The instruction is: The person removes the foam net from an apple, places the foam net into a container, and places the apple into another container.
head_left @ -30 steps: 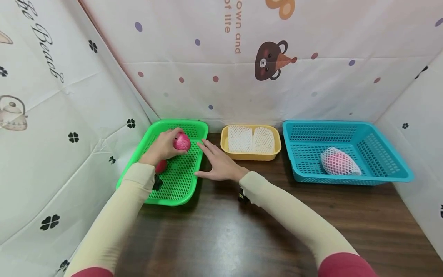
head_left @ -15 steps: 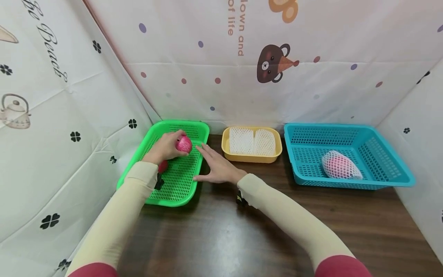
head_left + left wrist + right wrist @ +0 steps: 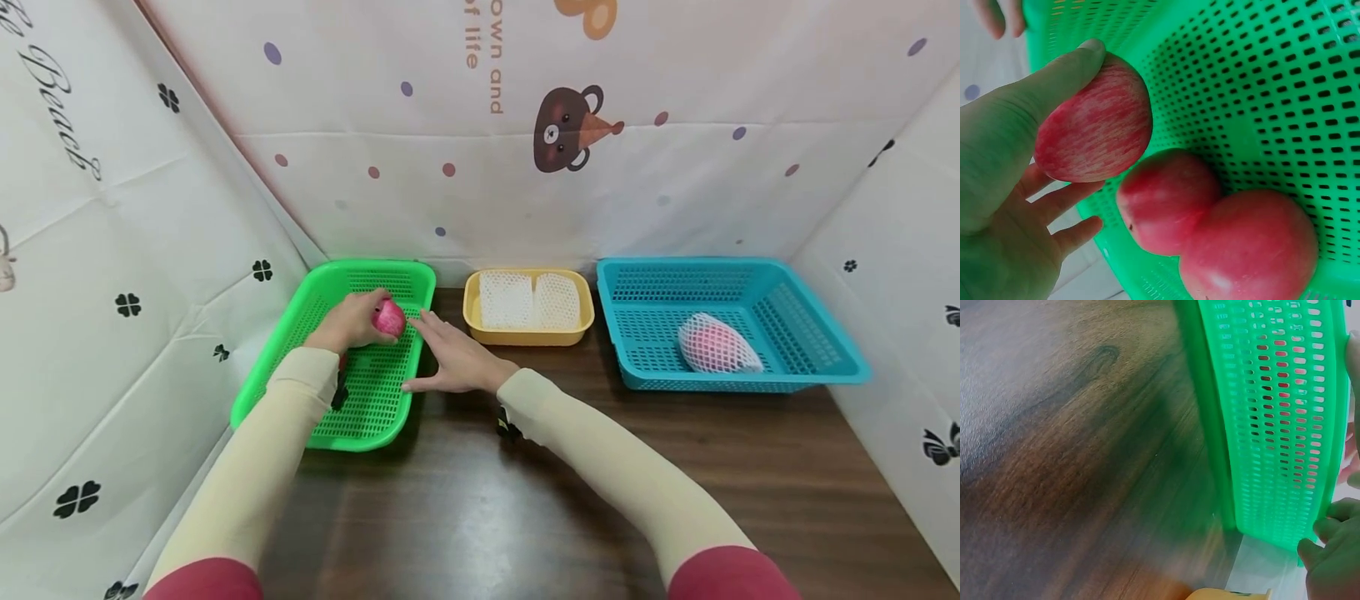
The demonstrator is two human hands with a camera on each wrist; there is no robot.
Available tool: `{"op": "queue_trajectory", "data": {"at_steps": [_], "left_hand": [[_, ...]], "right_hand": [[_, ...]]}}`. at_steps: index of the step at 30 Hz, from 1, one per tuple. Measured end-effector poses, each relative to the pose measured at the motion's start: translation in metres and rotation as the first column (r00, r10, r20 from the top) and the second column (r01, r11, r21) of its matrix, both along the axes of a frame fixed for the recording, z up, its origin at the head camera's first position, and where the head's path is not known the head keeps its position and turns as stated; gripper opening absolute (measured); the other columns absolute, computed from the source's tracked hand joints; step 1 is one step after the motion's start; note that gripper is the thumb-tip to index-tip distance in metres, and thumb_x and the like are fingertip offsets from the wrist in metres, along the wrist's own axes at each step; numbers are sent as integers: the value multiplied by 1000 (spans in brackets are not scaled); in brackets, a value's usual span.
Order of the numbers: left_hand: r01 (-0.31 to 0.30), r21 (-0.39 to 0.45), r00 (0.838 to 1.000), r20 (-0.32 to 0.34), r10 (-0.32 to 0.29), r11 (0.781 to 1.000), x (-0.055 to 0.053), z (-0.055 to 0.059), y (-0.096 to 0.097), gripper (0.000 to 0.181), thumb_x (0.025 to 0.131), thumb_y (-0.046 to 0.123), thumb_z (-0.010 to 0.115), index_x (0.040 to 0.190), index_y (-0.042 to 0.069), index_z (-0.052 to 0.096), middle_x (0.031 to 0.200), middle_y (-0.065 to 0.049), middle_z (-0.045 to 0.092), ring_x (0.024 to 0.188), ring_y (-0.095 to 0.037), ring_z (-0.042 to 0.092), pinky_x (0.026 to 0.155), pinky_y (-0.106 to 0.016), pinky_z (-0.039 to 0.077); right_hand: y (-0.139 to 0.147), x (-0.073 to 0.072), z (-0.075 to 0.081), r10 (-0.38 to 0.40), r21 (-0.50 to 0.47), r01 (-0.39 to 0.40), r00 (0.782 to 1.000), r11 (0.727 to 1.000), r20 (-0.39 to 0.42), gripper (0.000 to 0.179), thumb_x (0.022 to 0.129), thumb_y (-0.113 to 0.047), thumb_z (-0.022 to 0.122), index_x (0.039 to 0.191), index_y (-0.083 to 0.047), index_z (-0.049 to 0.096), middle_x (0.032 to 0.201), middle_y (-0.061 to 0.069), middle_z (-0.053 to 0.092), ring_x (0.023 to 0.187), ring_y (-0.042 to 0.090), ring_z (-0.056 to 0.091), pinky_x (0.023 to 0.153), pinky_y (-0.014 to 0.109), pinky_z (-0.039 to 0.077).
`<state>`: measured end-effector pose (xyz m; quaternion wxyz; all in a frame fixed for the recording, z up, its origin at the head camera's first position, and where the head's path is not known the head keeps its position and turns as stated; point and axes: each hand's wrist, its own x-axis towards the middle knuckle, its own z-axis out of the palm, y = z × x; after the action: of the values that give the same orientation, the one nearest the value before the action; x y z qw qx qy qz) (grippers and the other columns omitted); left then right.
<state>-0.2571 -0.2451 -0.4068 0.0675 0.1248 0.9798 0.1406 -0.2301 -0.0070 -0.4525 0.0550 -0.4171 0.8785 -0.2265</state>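
In the head view, my left hand (image 3: 347, 323) holds a red streaked apple (image 3: 389, 319) over the green basket (image 3: 375, 408). The left wrist view shows the thumb on one side of that apple (image 3: 1100, 122), with fingers partly hidden behind it. Below and beside it, two more red apples (image 3: 1169, 200) lie touching each other in the basket. My right hand (image 3: 459, 360) is at the basket's right rim, fingers spread and fairly straight. In the right wrist view its fingertips (image 3: 1311, 551) touch the rim; nothing is gripped.
A yellow tray (image 3: 528, 337) with white foam net sleeves (image 3: 506, 300) stands right of the green basket. Further right, a blue basket (image 3: 637, 333) holds one fruit in a foam net (image 3: 716, 346). Printed cloth walls (image 3: 420, 208) enclose the dark wooden table (image 3: 465, 517).
My left hand, still holding the apple, has moved slightly right and nearer within the green basket. The right hand keeps its place at the rim. The head view has shifted a little.
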Motion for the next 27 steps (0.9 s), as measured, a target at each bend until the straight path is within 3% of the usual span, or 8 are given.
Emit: {"op": "queue_trajectory", "data": {"at_steps": [6,10,14,17,27], "left_hand": [[31,-99,998,-51,-37,995,-1,-11,1,83,78,35,91,143,2,51,129,-21,65,115,-42,61,95,-57,51],[45,-123,998,-43,-50,991,2,-19,2,85,78,33,91,146,1,50,140,-24,58,127,-46,54,112,-63,36],[45,-128,999,-23,-48,991,5,-26,2,88,79,30,91,149,-1,48,149,-28,48,137,-51,43,116,-67,26],[46,-127,998,-25,-49,991,5,-29,3,88,79,28,91,149,-1,48,150,-27,48,138,-53,41,114,-68,29],[56,-104,997,-49,-62,993,-7,-31,9,85,74,25,95,144,0,54,131,-24,64,121,-44,59,99,-61,49]], "right_hand": [[-2,-1,2,4,-6,-4,1000,1000,3,115,83,-77,64,165,-13,17,172,14,4,158,28,10,123,47,23],[-5,1,2,16,10,-16,1000,1000,27,116,82,-79,64,165,-13,17,172,14,3,158,29,9,124,47,22],[-7,3,1,29,34,-31,998,999,52,115,83,-77,64,165,-13,16,172,14,0,158,29,9,123,46,22],[-6,3,1,23,40,-25,999,999,47,113,84,-75,65,165,-13,17,172,14,1,157,28,10,123,46,24],[0,3,6,5,32,-6,999,999,46,110,86,-73,65,165,-13,18,172,13,-1,158,28,7,122,47,26]]}}
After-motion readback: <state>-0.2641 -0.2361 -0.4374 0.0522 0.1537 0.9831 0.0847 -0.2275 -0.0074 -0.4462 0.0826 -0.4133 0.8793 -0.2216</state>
